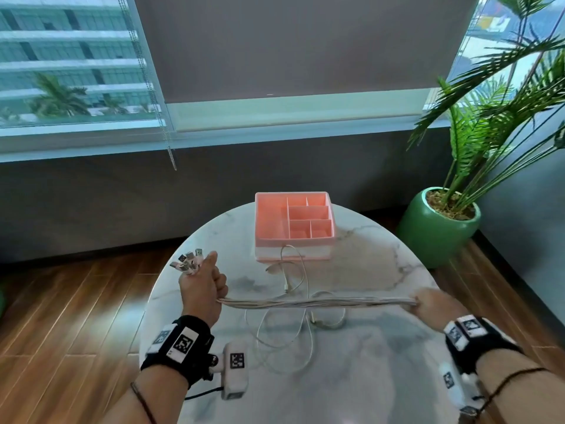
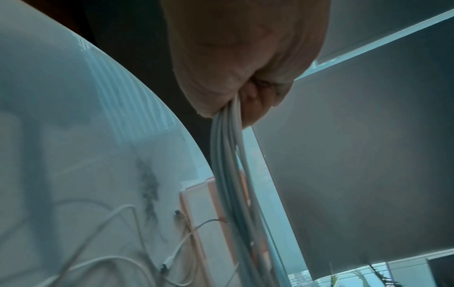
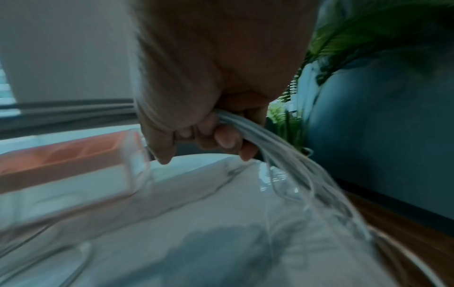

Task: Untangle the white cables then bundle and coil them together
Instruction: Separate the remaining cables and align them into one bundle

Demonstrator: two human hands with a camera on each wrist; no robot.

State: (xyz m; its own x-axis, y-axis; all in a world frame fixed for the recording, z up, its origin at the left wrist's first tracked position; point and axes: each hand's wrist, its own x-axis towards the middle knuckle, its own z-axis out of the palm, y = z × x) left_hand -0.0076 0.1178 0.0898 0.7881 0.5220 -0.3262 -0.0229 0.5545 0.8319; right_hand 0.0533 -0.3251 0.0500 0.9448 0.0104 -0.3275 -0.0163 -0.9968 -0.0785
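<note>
Both hands are fisted around the same bunch of white cables [image 1: 315, 302], so the bundle runs pretty much straight and level between them, just above the round marble table [image 1: 382, 270]. The left hand [image 1: 201, 286] has all its fingers curled tight on one end, and a cluster of USB plugs [image 1: 189, 261] sticks up out of the top of that fist. In the left wrist view the strands come out from under the curled fingers [image 2: 258, 101] and hang down together. The right hand [image 1: 434, 304] grips the other end near the table's right edge; its wrist view is blurry, but you can see the fingers [image 3: 226, 137] wrapped round the strands, with the loose tails trailing off past the hand.

Not everything is gathered: some loose white cable [image 1: 284, 338] lies in loops on the tabletop under the bundle, and one strand snakes up to the pink divided organizer box [image 1: 293, 234] at the far side of the table. A potted palm [image 1: 443, 221] stands on the wooden floor to the right
</note>
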